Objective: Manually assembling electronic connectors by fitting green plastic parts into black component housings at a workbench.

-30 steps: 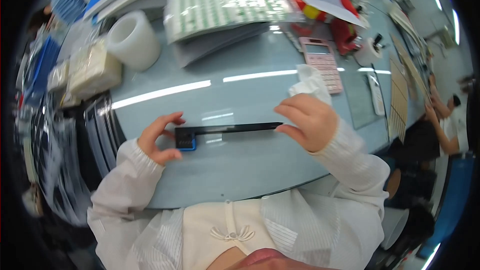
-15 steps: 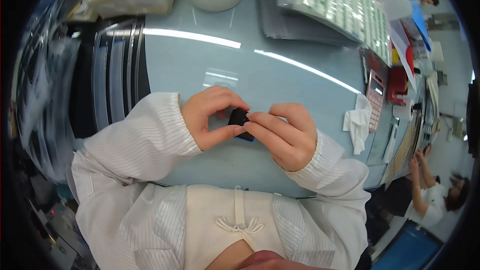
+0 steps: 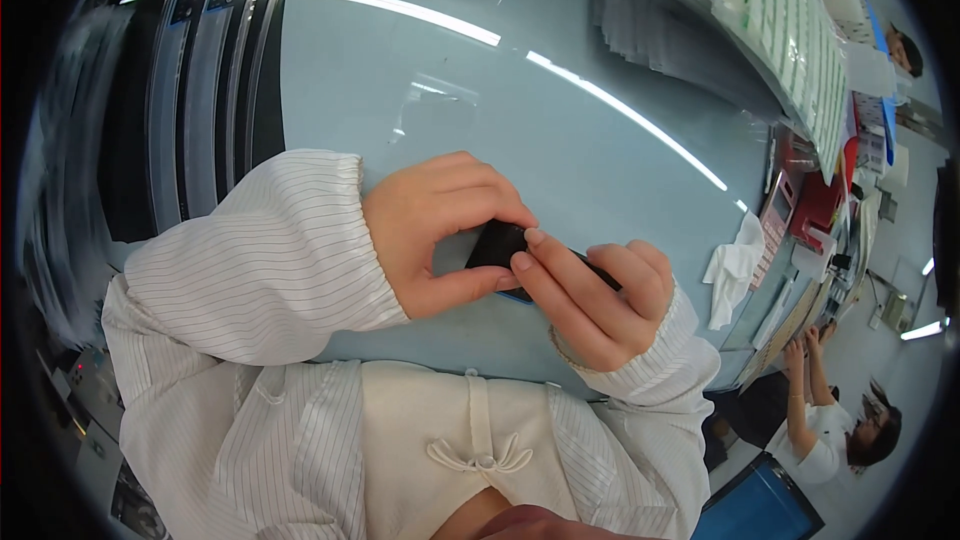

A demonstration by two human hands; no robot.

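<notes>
A flat black slab with a thin blue edge [image 3: 492, 246] is between my hands above the table. Its exact kind cannot be told, and much of it is covered by fingers. My left hand [image 3: 445, 225] grips its left end, with the thumb at the near side and the fingers at the far side. My right hand [image 3: 605, 305] reaches over the slab from the right, thumb and fingertips closed in a pinch on its face beside the left fingertips. A dark part of the slab also shows beyond the right index finger. Anything thin in that pinch is hidden.
The grey-blue tabletop [image 3: 400, 130] reflects strip lights. Long dark panels with clear covers [image 3: 205, 100] lie left, beside clear plastic sleeves [image 3: 65, 190]. Stacked trays [image 3: 785, 30] stand far right. A white tissue [image 3: 735, 265] and pink calculator [image 3: 775, 215] lie right; a co-worker [image 3: 830, 430] sits beyond.
The view has shifted, so the far items sit higher. The black slab appears turned, its right part now showing past my right hand. Both hands still hold it, the right fingers more spread along it.
</notes>
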